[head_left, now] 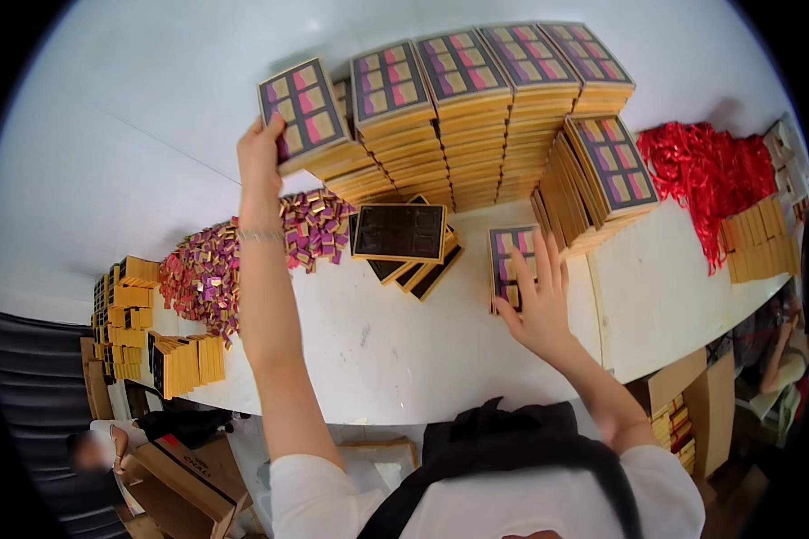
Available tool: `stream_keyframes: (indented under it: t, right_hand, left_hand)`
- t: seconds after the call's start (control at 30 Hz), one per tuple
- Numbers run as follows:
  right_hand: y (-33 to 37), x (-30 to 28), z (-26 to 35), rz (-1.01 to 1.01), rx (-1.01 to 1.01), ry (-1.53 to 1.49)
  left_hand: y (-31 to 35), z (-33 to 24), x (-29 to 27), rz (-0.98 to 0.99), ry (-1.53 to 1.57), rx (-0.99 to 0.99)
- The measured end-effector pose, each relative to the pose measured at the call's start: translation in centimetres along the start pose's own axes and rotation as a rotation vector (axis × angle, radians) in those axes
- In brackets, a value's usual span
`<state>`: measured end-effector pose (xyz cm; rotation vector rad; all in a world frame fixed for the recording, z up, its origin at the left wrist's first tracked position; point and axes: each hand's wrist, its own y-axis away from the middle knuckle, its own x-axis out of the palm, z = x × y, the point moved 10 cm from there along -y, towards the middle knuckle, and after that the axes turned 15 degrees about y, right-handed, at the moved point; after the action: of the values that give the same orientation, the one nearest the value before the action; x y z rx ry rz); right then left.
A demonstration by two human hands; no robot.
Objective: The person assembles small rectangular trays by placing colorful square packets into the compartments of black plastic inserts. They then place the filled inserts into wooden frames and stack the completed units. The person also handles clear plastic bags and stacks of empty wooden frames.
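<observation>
Left hand (262,154) clasps a filled six-piece box (309,106); the spread right hand (543,310) covers a second box (504,244); filled stacks (466,117) stand beyond, empty trays (399,232) remain between.

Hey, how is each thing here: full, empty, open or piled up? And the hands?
Left hand: gripping upper-left sweets box
Upper-left sweets box: filled
Right hand: fingers spread over lower sweets box
Lower sweets box: filled, partly covered
Tall box stacks: neatly lined up
Black tray: empty
Wrapped sweets: loosely heaped
Red ribbons: tangled pile
Right-hand carton: open, things inside
</observation>
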<state>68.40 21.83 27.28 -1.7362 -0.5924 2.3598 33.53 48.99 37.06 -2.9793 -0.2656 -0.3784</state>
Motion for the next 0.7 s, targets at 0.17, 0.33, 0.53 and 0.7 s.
stream_keyframes:
  t: [0.17,0.33,0.53,0.7]
  right_hand:
    - [14.6,11.9,-7.9,0.303,0.926,-0.922]
    - [23.3,25.4,-7.0,0.396,1.424,-2.097]
    - [11.7,26.0,-6.2,-0.003,1.348,-2.387]
    - [7.9,27.7,-10.4,-0.214,1.429,-2.433]
  left_hand:
    - [-11.3,6.9,-6.1,0.386,-0.155,-0.445]
    - [-3.7,10.0,0.2,0.06,0.201,-0.329]
    - [-1.8,6.5,-1.1,-0.167,0.19,-0.112]
    - [0.3,3.8,-3.8,-0.499,0.176,0.28]
